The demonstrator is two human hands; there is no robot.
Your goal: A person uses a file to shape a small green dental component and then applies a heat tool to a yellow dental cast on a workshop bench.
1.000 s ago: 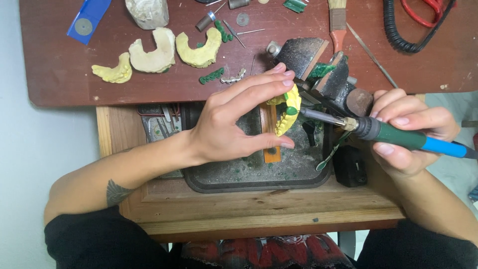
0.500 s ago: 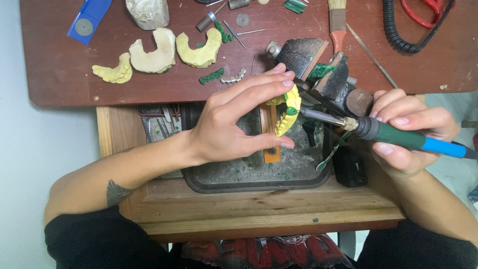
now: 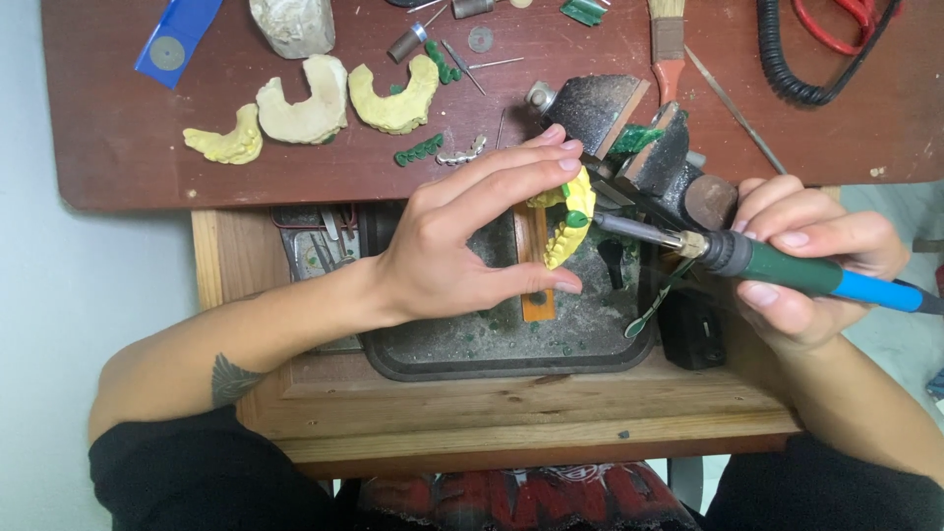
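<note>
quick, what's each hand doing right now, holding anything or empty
Left hand: closed on a yellow dental cast, pinched between fingers and thumb.
Right hand: closed on a green and blue electric wax tool, its tip at the cast.

My left hand spans the dark metal tray, so the tray's middle is blocked; only its near rim lies open. A dark iron vise crowds the space just beyond my fingers. My right hand and its green-and-blue handled heating tool close off the right side. Three pale yellow plaster jaw casts clutter the red-brown bench; its left part has bare wood.
</note>
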